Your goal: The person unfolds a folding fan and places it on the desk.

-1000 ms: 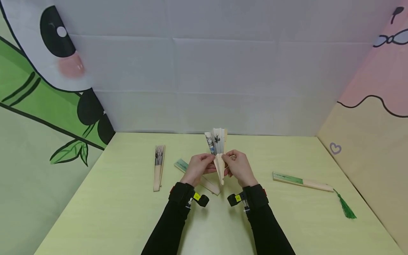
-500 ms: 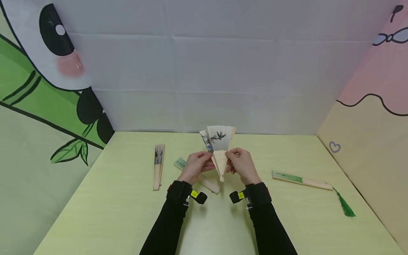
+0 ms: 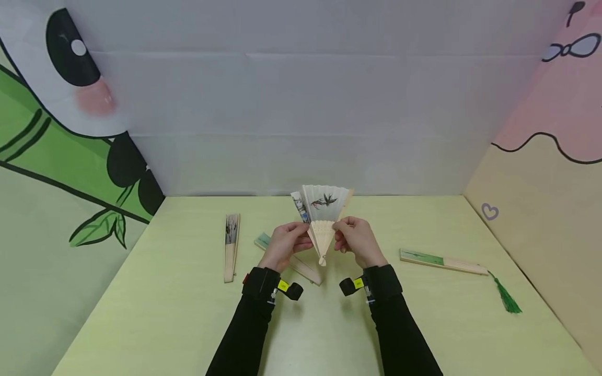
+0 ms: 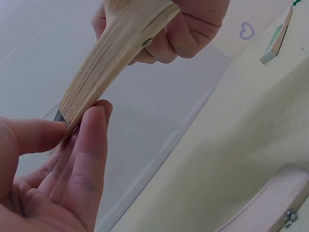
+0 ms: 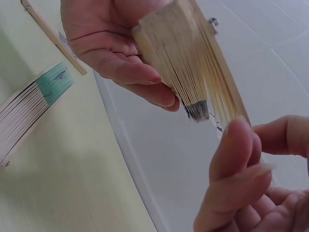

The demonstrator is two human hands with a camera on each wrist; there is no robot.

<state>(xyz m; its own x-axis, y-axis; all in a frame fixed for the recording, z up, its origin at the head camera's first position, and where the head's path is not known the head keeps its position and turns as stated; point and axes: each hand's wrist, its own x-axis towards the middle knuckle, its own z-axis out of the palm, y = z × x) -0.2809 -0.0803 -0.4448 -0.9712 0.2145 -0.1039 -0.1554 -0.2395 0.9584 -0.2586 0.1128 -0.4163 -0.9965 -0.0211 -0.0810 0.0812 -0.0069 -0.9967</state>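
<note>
Pale yellow table [image 3: 164, 329] | grey-topped fan [image 3: 230, 248] | green-topped fan [image 3: 305, 271] (partly hidden) | tasselled fan [image 3: 444, 262]

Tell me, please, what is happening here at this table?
Someone is holding a partly spread fan above the table. The left hand pinches one side of it and the right hand pinches the other. Three folded fans lie on the table: a grey-printed fan to the left, a green-ended fan partly hidden by the left hand, and a tasselled green fan to the right.
</note>
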